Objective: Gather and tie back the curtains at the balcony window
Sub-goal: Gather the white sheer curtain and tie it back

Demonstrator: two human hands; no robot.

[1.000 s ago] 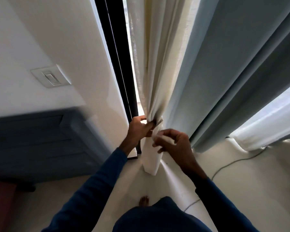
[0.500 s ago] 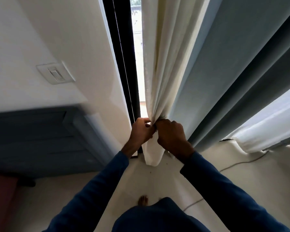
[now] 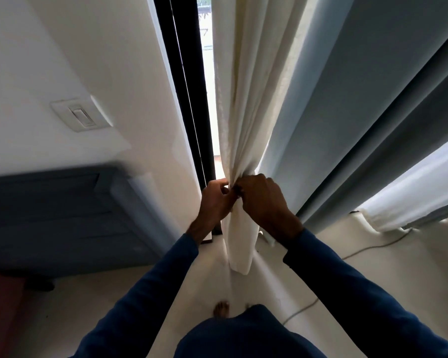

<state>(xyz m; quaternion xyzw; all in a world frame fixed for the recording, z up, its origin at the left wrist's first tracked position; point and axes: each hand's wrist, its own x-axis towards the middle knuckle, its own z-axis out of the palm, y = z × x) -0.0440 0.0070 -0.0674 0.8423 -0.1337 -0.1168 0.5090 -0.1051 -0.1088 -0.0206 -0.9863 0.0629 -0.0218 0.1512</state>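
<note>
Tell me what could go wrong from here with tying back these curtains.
1. The left hand and right hand pinch only the cream curtain. The blue-grey curtain hangs outside that grip and may be left out of the tie.
2. The pinch is small and at one spot, so the gathered folds could slip loose and spread.
3. A cable trails close to the bare foot, and a step to the right might catch it.

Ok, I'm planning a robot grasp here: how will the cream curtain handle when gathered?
Probably floppy: the cream curtain collapses into narrow folds where the left hand and right hand pinch it, and its tail hangs limp below them. Likely light, since pinches alone seem to hold the bunch. Untied, it would probably spread open.
</note>
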